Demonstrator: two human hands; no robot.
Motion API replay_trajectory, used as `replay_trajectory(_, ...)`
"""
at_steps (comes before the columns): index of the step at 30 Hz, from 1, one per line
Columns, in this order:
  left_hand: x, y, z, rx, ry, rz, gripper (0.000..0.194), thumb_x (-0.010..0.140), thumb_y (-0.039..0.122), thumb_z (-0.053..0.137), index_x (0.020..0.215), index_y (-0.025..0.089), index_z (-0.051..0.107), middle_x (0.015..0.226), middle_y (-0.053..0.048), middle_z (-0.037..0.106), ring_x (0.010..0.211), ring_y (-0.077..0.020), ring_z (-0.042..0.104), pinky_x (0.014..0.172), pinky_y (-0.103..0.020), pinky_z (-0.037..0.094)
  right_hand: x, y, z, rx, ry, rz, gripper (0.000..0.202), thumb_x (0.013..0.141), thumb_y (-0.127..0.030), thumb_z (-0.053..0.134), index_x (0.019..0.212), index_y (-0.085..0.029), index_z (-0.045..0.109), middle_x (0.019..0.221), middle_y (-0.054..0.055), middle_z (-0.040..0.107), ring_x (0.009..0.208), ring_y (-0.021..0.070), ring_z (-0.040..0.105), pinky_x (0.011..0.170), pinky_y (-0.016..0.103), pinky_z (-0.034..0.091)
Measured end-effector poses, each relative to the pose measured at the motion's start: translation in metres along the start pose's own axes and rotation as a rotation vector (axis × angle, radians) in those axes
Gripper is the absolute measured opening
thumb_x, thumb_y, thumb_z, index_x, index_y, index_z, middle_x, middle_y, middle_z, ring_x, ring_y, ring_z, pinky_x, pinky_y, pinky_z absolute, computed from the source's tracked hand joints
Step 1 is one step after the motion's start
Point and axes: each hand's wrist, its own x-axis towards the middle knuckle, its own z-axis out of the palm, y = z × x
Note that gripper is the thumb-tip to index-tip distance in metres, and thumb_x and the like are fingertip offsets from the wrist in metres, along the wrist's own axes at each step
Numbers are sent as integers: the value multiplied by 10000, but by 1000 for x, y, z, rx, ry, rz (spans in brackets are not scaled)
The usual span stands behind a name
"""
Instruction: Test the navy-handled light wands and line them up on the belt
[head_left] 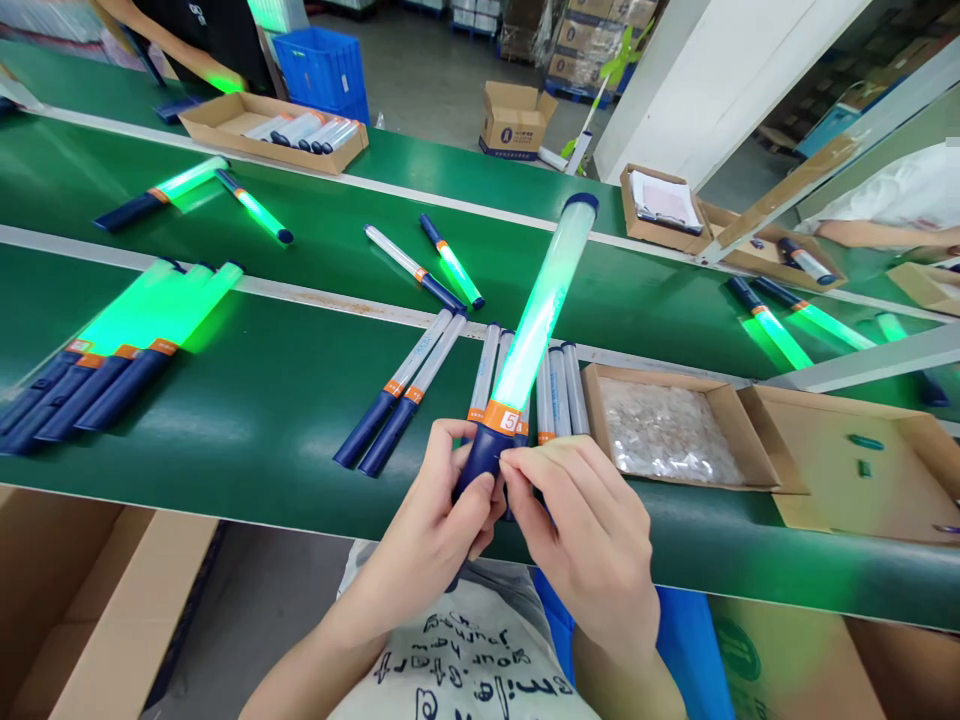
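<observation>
A light stick glows green, tilted up to the right, with a dark blue handle and an orange band bearing a "5". My left hand is wrapped round its handle. My right hand pinches at the handle just below the band; whatever lies between its fingertips is too small to make out. Two unlit light sticks lie to the left of my hands. More unlit sticks lie behind the glowing one, partly hidden. Several lit sticks rest side by side at the far left.
A shallow carton of small clear plastic bags sits right of my hands, beside another carton with small green pieces. More lit sticks lie on the far belt. A co-worker stands across; another person's arm shows at right.
</observation>
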Motion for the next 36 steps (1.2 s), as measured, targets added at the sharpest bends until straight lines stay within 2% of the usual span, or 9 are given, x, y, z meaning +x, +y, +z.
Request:
replay_trajectory(3,1,0,1,-8,10,-1,163,1096,366,432,1199,274,344,816,62,465,616,-85,408,523,-181,387,-2,1,0,29,14,26,223,970,-11,670,1164,-119,652,990,79,730,898,164,639,809,358,594)
replay_trajectory(8,0,3,0,-37,-16,5,165,1092,336,450,1209,276,349,869,52,493,656,-89,434,544,-194,422,-5,2,0,125,120,100,266,932,13,703,1137,-157,703,930,40,723,842,146,641,752,330,591)
replay_trajectory(12,-2,3,1,-14,-22,27,147,1100,309,422,1216,284,337,863,63,490,650,-85,434,555,-204,420,-6,1,1,115,104,98,238,932,13,704,1107,-146,686,924,40,712,854,145,631,785,332,591)
replay_trajectory(16,-2,3,5,4,-18,30,128,1108,317,412,1205,297,331,904,60,502,645,-79,427,565,-210,420,-6,0,4,22,96,56,208,925,5,717,1079,-123,664,924,51,707,872,152,628,822,335,596)
replay_trajectory(21,-1,3,6,15,24,18,127,1113,347,428,1206,295,357,900,60,500,637,-76,415,561,-203,420,-7,1,5,-66,90,-30,263,900,18,741,1131,-86,674,959,80,731,894,175,655,868,357,605)
replay_trajectory(24,0,0,3,-19,-2,27,130,1109,326,435,1216,291,368,875,60,494,645,-85,431,540,-197,421,-6,2,2,53,73,49,260,906,30,732,1123,-108,693,958,55,728,887,154,647,843,337,598)
replay_trajectory(28,0,3,4,-103,-18,35,131,1102,305,460,1179,293,354,894,52,512,698,-94,474,525,-174,434,-4,2,-2,211,167,177,277,890,63,731,1075,-141,708,913,15,707,840,115,641,786,299,574)
replay_trajectory(31,-1,8,7,-168,-16,18,126,1099,296,459,1134,288,339,896,55,502,687,-83,475,511,-154,431,-3,2,0,254,172,202,284,893,61,731,1081,-149,701,906,1,706,836,99,644,804,292,565)
replay_trajectory(36,0,13,11,-163,3,-10,125,1091,295,460,1165,269,364,862,69,496,620,-51,476,504,-130,412,0,5,5,308,121,221,245,928,30,711,1070,-167,680,901,-13,693,851,89,626,823,278,557)
